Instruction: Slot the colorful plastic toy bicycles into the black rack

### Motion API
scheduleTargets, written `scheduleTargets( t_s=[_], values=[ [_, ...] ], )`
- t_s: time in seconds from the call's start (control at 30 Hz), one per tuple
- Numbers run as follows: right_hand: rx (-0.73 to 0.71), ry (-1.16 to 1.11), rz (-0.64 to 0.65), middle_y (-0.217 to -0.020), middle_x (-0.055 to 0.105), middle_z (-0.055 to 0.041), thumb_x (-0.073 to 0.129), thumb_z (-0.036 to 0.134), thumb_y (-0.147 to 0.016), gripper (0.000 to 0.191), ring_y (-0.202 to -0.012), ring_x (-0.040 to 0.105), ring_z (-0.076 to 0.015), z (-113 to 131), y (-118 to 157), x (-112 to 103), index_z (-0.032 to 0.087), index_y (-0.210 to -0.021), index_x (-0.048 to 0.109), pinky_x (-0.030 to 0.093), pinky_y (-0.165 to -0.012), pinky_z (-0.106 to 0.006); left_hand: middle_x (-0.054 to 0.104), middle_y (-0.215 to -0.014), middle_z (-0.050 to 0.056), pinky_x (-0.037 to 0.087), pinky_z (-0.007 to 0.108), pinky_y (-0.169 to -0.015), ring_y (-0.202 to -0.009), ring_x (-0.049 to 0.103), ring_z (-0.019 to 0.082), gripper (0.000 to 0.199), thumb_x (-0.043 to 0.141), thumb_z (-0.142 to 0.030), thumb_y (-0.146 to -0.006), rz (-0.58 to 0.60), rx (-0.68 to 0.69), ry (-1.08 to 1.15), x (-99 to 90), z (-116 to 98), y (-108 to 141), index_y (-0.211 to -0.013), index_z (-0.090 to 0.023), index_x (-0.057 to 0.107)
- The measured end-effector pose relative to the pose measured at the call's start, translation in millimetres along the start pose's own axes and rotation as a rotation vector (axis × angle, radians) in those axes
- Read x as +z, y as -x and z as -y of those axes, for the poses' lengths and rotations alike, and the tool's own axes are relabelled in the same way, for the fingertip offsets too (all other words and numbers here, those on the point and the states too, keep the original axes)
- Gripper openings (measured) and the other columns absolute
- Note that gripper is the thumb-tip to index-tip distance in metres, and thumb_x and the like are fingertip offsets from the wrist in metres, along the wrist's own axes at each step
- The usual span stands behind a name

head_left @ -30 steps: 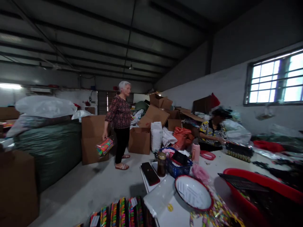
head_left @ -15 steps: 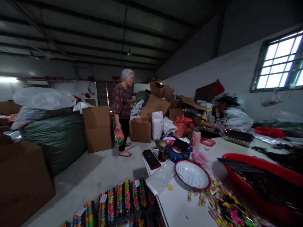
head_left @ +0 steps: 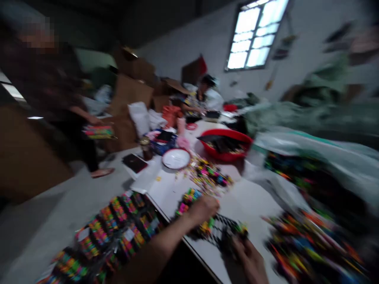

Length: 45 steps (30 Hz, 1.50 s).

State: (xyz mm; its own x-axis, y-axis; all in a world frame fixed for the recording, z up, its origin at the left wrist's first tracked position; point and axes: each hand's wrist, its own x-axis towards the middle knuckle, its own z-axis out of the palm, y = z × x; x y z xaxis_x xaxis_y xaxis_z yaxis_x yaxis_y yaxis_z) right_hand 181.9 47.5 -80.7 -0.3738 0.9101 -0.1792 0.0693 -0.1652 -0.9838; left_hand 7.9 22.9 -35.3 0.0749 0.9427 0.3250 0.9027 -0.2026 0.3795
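On the white table (head_left: 239, 197) in front of me lies a black slotted rack (head_left: 217, 230) with small bright-coloured pieces along it. My left hand (head_left: 204, 209) is over the rack's far part, fingers curled down; what they hold is hidden by blur. At the near end, my right hand (head_left: 250, 256) has its thumb and fingers closed round the rack's dark edge. Bright pieces (head_left: 189, 197) stick out beyond my left hand. To the right of my right hand is a blurred heap of long coloured pieces (head_left: 314, 248).
A red basin (head_left: 226, 156), white enamel dish (head_left: 177, 159), loose pieces (head_left: 207, 173) and jar (head_left: 145, 148) stand farther back. Bagged coloured packs (head_left: 118, 232) lie left below the table edge. One person (head_left: 71, 98) stands left holding a colourful pack; another (head_left: 201, 98) sits at the far end.
My view has swung right and down, bringing both hands, the rack and the right-hand heap into sight. The standing person appears nearer, with the colourful pack lifted.
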Motion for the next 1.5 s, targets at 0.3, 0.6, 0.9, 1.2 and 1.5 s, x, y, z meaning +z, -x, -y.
scheduleTargets(
  t_s=[0.3, 0.6, 0.9, 1.2, 1.5],
  values=[
    [0.005, 0.002, 0.091, -0.058, 0.05, 0.0023, 0.058, 0.04, -0.073, 0.028, -0.05, 0.043, -0.011, -49.0, 1.8, 3.9, 0.013, -0.081, 0.057, 0.034, -0.046, -0.021, 0.062, -0.091, 0.005, 0.044, 0.034, -0.083, -0.09, 0.055, 0.018, 0.015, 0.045, -0.017, -0.09, -0.016, 0.054, 0.103, -2.7, -9.4, 35.2, -0.097, -0.016, 0.057],
    [-0.441, 0.423, 0.091, -0.075, 0.055, -0.0056, 0.043, 0.028, -0.082, 0.019, -0.069, 0.051, -0.0179, -63.2, -11.9, 32.9, 0.015, -0.076, 0.056, 0.039, -0.062, -0.028, 0.063, -0.092, 0.005, 0.045, 0.036, -0.086, -0.088, 0.056, 0.018, 0.02, 0.042, -0.009, -0.087, 0.04, 0.061, 0.051, 13.3, -16.2, 54.5, -0.1, -0.017, 0.056],
    [-0.523, 0.472, 0.138, -0.078, 0.052, -0.0045, 0.04, 0.013, -0.075, 0.014, -0.071, 0.05, -0.0167, -67.7, -11.1, 17.9, 0.018, -0.076, 0.053, 0.04, -0.063, -0.025, 0.064, -0.088, 0.004, 0.047, 0.033, -0.081, -0.084, 0.058, 0.017, 0.02, 0.042, -0.01, -0.088, -0.01, 0.084, 0.083, 25.8, -14.2, 53.5, -0.101, -0.018, 0.055],
    [-0.568, 0.65, 0.118, -0.076, 0.049, -0.0026, 0.039, 0.008, -0.068, 0.019, -0.066, 0.049, -0.0163, -72.6, -6.8, 15.2, 0.02, -0.077, 0.05, 0.04, -0.06, -0.025, 0.063, -0.083, 0.005, 0.049, 0.035, -0.074, -0.079, 0.059, 0.02, 0.026, 0.037, -0.007, -0.087, -0.129, 0.07, -0.078, 42.7, -21.7, 59.2, -0.103, -0.016, 0.055],
    [-0.446, 0.984, 0.257, -0.079, 0.056, -0.0036, 0.047, 0.017, -0.076, 0.01, -0.063, 0.053, -0.0167, -56.1, -11.3, 22.3, 0.019, -0.083, 0.054, 0.036, -0.052, -0.024, 0.066, -0.09, 0.003, 0.049, 0.031, -0.081, -0.086, 0.062, 0.018, 0.02, 0.043, -0.016, -0.088, -0.191, 0.228, -0.141, 48.7, -10.3, 66.7, -0.101, -0.019, 0.058]
  ],
)
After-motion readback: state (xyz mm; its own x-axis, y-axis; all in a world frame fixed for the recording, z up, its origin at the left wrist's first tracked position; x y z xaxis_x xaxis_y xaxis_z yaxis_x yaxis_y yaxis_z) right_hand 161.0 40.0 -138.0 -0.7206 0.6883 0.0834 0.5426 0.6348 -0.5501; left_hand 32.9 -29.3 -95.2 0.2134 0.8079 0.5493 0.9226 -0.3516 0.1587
